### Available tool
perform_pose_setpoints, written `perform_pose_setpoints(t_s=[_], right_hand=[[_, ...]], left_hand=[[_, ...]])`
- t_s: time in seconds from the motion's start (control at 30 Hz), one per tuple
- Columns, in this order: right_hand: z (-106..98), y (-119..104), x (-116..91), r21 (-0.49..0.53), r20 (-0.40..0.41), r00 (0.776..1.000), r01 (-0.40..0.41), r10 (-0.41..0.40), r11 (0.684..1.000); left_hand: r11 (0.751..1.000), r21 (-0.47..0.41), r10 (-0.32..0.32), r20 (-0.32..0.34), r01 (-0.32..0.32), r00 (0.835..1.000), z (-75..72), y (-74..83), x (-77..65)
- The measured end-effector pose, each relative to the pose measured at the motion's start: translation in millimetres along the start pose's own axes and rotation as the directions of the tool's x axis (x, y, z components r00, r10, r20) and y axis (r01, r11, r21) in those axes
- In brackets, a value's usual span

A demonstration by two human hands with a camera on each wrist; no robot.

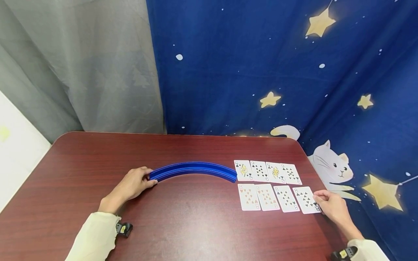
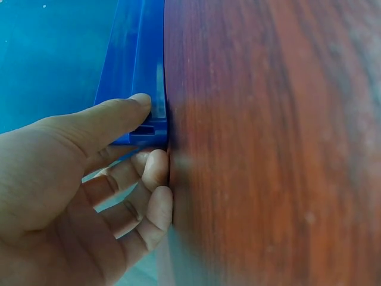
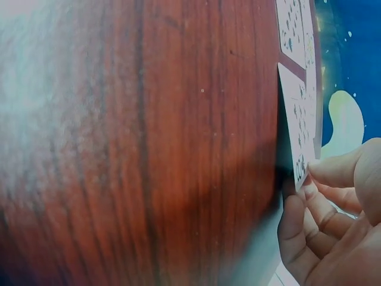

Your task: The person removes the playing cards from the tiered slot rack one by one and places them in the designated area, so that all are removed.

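On the table lies a long blue curved card holder (image 1: 192,168) with grooves along its length. My left hand (image 1: 133,183) grips its left end; in the left wrist view the thumb (image 2: 128,116) lies on top and the fingers curl below the end. My right hand (image 1: 334,207) pinches the right edge of a clubs playing card (image 1: 306,200), the rightmost of the front row. In the right wrist view this card (image 3: 296,119) tilts, its held corner raised off the table with a shadow beneath.
More face-up playing cards (image 1: 267,197) make up the front row, red hearts at its left. Behind them runs a back row of black-suit cards (image 1: 259,171), its left end beside the holder's right end. A starry blue curtain (image 1: 228,72) hangs past the far edge of the brown table (image 1: 189,224).
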State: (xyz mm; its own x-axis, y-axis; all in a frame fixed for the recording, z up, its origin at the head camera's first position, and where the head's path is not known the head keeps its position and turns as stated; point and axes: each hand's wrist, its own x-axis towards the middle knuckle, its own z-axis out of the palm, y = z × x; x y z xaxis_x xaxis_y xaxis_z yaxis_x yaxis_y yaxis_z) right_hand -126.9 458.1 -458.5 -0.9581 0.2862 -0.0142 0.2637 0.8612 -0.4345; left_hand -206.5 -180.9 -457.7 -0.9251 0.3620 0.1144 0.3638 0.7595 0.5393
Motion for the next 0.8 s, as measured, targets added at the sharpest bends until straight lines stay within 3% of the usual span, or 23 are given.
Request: perform_pose_setpoints(t_s=[0.57,0.8], right_hand=[[-5.5,-3.4,-3.2,-0.076,-0.016,1.0,0.02,-0.021,0.997],[-0.6,-10.0,-3.3,-0.09,-0.114,0.993,0.009,-0.019,0.996]], left_hand=[[1.0,-0.006,-0.013,-0.003,0.013,1.0,1.5,0.0,-2.2],[0.999,-0.007,-0.037,0.006,0.037,0.999,2.1,-0.6,-3.5]])
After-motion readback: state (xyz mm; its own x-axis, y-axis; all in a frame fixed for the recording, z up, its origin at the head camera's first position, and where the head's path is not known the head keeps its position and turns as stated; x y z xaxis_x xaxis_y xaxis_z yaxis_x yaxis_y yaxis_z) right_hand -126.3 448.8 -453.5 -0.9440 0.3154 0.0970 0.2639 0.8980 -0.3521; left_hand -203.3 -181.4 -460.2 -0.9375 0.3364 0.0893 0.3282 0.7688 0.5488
